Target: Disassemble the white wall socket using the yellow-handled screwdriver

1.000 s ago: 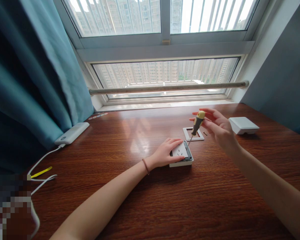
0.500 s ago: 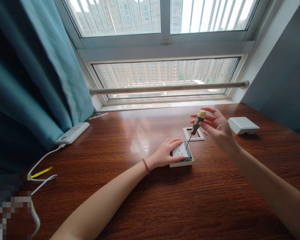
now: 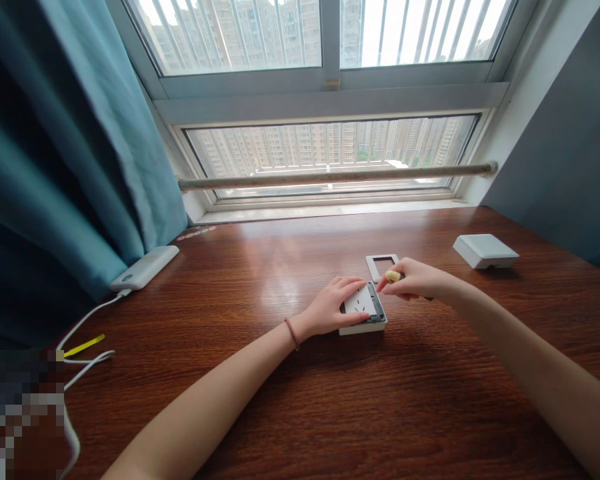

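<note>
My left hand [image 3: 333, 307] grips a white wall socket [image 3: 359, 302] on its near and far sides, pressing it to the table. The socket's face has several slots, and a dark grey strip shows along its right side. Just right of the socket, my right hand [image 3: 413, 279] is closed around a screwdriver [image 3: 393, 275]. Only the yellow end of its handle pokes out between the fingers; most of the tool is hidden by the hand. Behind the socket lies a white square frame [image 3: 376, 267], partly covered by the right hand.
A white box-shaped piece [image 3: 487, 250] rests at the right rear of the wooden table [image 3: 260, 413]. To the left are a white power strip [image 3: 147, 267] with a cable, a yellow strip [image 3: 84, 345] and a blue curtain [image 3: 80, 133]. A window with a rail [image 3: 330, 177] stands behind.
The screwdriver's tip has come away from the socket. My right hand has lowered and turned the tool, so its handle end now faces left. My left hand has stayed put.
</note>
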`<state>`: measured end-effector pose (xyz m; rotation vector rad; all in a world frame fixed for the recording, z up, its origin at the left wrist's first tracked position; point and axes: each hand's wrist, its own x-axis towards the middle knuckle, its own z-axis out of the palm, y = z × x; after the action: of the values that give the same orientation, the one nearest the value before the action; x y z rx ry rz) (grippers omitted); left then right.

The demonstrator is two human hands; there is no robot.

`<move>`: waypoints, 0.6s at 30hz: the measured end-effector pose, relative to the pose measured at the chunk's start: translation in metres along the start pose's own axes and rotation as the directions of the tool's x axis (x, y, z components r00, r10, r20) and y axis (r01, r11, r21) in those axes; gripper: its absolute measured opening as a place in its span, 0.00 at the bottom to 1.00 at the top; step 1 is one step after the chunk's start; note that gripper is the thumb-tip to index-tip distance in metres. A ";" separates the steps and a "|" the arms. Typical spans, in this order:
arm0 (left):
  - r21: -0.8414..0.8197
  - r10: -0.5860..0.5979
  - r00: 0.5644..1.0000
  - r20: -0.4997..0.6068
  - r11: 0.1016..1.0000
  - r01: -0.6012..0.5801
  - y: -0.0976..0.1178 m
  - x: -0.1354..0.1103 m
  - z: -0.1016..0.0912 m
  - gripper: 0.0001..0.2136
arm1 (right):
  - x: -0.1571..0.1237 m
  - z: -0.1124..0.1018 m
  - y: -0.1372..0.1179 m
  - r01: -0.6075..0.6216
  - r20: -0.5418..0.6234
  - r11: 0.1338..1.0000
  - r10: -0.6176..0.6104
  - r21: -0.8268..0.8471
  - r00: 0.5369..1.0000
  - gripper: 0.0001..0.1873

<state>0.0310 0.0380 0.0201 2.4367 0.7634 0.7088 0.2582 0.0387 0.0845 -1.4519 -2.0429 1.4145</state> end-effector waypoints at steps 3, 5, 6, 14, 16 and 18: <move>0.004 0.002 1.000 0.004 1.000 -0.002 -0.001 0.000 0.000 0.28 | 0.006 0.004 0.007 -0.004 0.042 1.000 0.005 -0.028 0.999 0.13; 0.008 0.001 1.000 0.007 1.000 -0.001 0.000 0.000 0.000 0.29 | 0.008 0.006 0.010 0.002 0.044 0.999 0.000 -0.033 0.999 0.13; 0.011 0.000 1.000 0.008 1.000 0.000 0.000 0.000 0.000 0.29 | 0.008 0.007 0.011 0.004 0.044 0.999 -0.003 -0.032 0.999 0.13; 0.019 0.006 1.000 0.006 1.000 -0.006 -0.001 0.000 0.000 0.29 | 0.019 0.014 0.021 0.010 0.005 1.000 -0.010 -0.013 1.000 0.12; 0.023 0.006 1.000 0.006 1.000 -0.006 -0.001 0.000 0.000 0.29 | 0.022 0.017 0.022 0.034 -0.012 0.999 -0.034 -0.004 0.999 0.11; 0.024 0.006 1.000 0.005 1.000 -0.006 -0.002 -0.001 0.000 0.29 | 0.023 0.019 0.023 0.064 -0.030 0.998 -0.064 0.004 0.997 0.09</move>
<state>0.0301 0.0389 0.0186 2.4628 0.7669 0.6994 0.2479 0.0475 0.0497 -1.3842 -2.0480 1.3636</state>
